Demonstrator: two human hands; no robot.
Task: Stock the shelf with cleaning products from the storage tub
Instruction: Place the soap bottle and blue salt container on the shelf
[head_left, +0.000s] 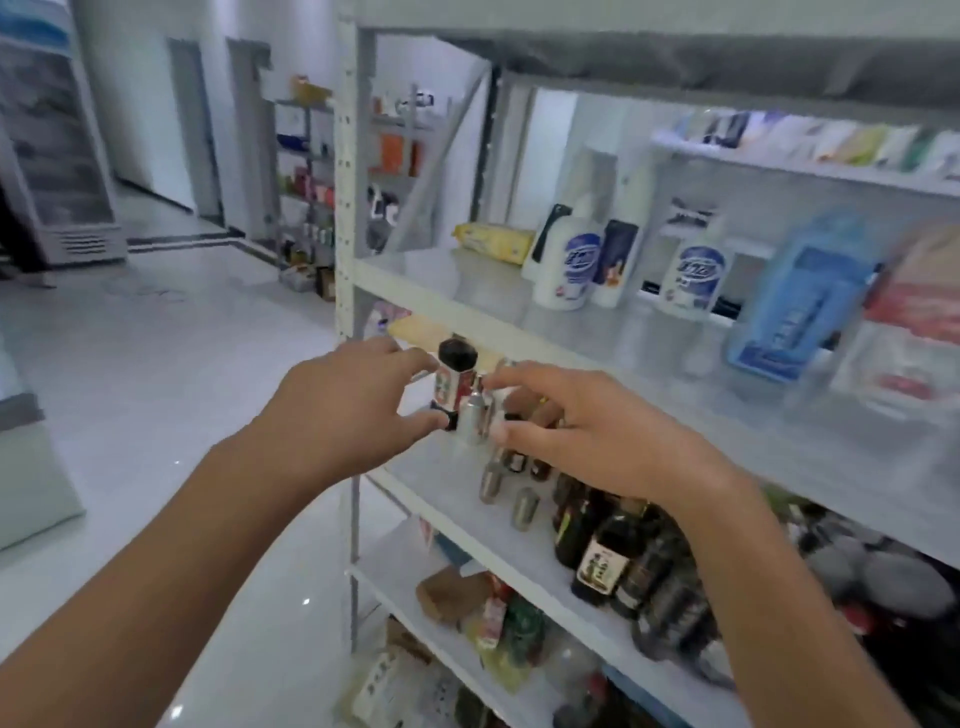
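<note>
My left hand (343, 395) pinches a small jar with a black cap and red-white label (453, 382) between thumb and fingers, at the front left corner of the middle shelf (441, 478). My right hand (587, 431) grips a small silver bottle (475, 415) right beside the jar. Two more silver bottles (506, 496) stand on the shelf just below my right hand. The storage tub is out of view.
Dark glass bottles (608, 551) crowd the middle shelf on the right. The upper shelf (467, 291) carries white bottles (569, 265), a blue pack (800, 301) and a yellow pack (493, 240). The lower shelves hold packets. White tiled floor (171, 374) lies left, with a fridge (57, 135) beyond.
</note>
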